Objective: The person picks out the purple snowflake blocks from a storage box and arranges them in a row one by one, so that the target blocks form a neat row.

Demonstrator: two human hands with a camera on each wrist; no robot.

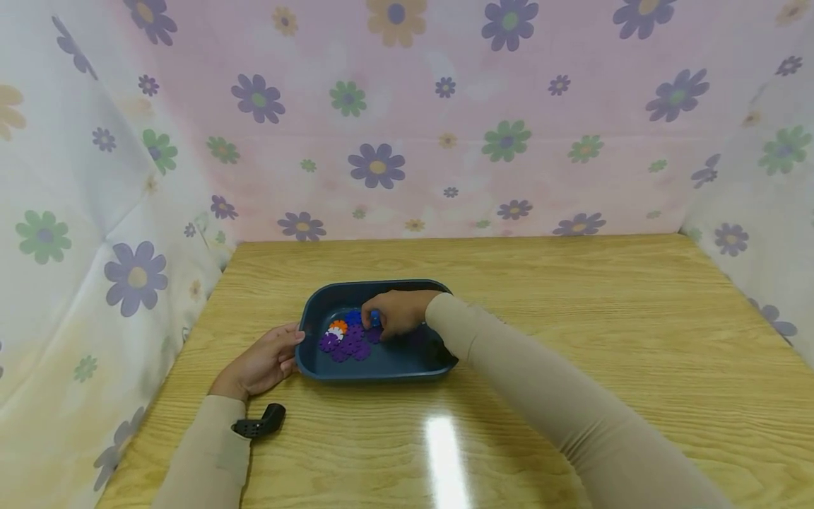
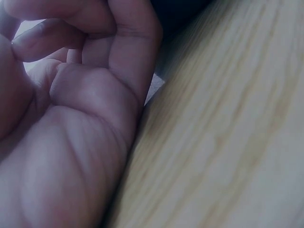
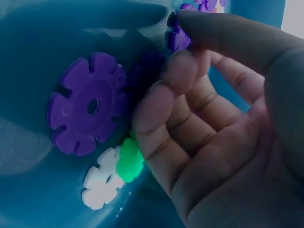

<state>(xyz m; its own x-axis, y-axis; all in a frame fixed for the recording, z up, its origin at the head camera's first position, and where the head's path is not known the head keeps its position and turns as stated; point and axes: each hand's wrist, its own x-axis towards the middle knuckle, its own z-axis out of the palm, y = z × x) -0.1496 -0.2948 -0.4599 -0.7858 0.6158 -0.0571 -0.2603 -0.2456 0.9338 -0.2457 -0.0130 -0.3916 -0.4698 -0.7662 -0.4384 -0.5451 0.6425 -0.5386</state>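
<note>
one dark blue tray (image 1: 381, 376) on one wooden table (image 1: 572, 304); walls probably useful for penning in loose flower pieces. two hands. left hand (image 1: 267, 359) gripping tray's left end, thumb at rim, fingers outside; presumably for steadying tray against sliding. right hand (image 1: 402, 312) down inside tray, fingers curled, likely low for reaching flat pieces. upright-looking blue piece (image 1: 376, 319) between thumb and fingers; pinched or just behind, cannot tell.

counts, all inside tray: purple pieces (image 1: 340, 354), at least five, overlapping in tray's left half; no colour sorting apparent, so probably lying at random. orange piece (image 1: 338, 325), one, touching white in tray's left half. white there, one or two, too small to tell. blue, at least two, counting flat blue beyond purple heap. in right wrist view: one purple disc (image 3: 69, 116) flat on tray floor, one white piece (image 3: 99, 187) touching one green piece (image 3: 129, 161). one black band (image 1: 254, 428) on left sleeve, near side of tray's left end.
</note>
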